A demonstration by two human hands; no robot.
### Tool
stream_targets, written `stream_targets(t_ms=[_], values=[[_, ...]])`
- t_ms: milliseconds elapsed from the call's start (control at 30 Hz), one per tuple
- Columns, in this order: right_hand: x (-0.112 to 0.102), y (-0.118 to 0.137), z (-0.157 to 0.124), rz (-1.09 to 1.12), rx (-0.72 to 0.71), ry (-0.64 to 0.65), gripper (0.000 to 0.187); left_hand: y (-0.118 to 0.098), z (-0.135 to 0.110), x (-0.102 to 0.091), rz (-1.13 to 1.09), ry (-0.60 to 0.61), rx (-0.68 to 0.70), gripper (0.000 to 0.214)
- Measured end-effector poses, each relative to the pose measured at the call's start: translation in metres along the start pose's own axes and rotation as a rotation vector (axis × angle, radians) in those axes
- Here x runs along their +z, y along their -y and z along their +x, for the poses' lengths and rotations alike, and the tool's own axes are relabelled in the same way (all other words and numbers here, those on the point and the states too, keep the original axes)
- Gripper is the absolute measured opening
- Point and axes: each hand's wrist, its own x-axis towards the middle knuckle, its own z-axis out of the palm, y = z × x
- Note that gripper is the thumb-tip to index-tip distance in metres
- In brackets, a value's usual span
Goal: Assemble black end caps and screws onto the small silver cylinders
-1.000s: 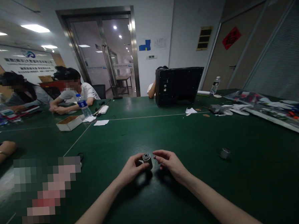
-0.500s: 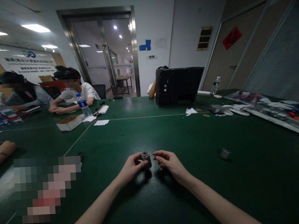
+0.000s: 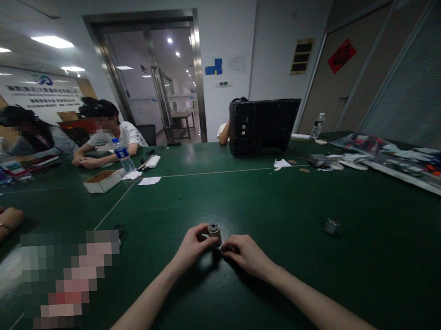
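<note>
Dim room; ceiling lights (image 3: pixel 52 42) glow upper left, edges stretched, blurry.

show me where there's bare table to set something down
Bare green table lies between the right hand and the grey part, and from the left hand up to the flat white paper. The far right edge is crowded with clutter.

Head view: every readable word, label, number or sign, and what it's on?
"福": red diamond on wooden door.
"大数据科技有限公司", apparently: wall sign; rest blurred.
Glass door lettering: too small.
Wall notice: too small.
Bottle labels: too small.
Cylinder in left hand: none legible.
</note>
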Motion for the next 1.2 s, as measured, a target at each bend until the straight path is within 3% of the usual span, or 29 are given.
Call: stream_targets(t_ms=[400, 600, 833, 967, 1067, 1200], values=[[0.0, -0.004, 0.004, -0.046, 0.017, -0.022, 0.018, 0.0, 0.0, 0.003, 0.052, 0.016, 0.001, 0.031], [-0.011, -0.002, 0.004, 0.059, 0.059, -0.13, 0.02, -0.003, 0.0, 0.004, 0.071, 0.044, -0.009, 0.029], [-0.007, 0.006, 0.003, 0.191, -0.089, -0.142, 0.051, -0.005, -0.004, 0.012, 0.162, 0.023, 0.064, 0.024], [-0.004, 0.01, 0.003, 0.205, -0.118, -0.183, 0.042, -0.006, -0.007, 0.016, 0.238, 0.018, 0.101, 0.026], [-0.007, 0.009, 0.004, 0.274, -0.065, -0.202, 0.034, -0.007, -0.008, 0.016, 0.202, 0.013, 0.108, 0.04], [-0.024, -0.002, 0.008, 0.305, 0.063, -0.299, 0.039, -0.007, -0.008, 0.016, 0.21, -0.017, 0.06, 0.038]])
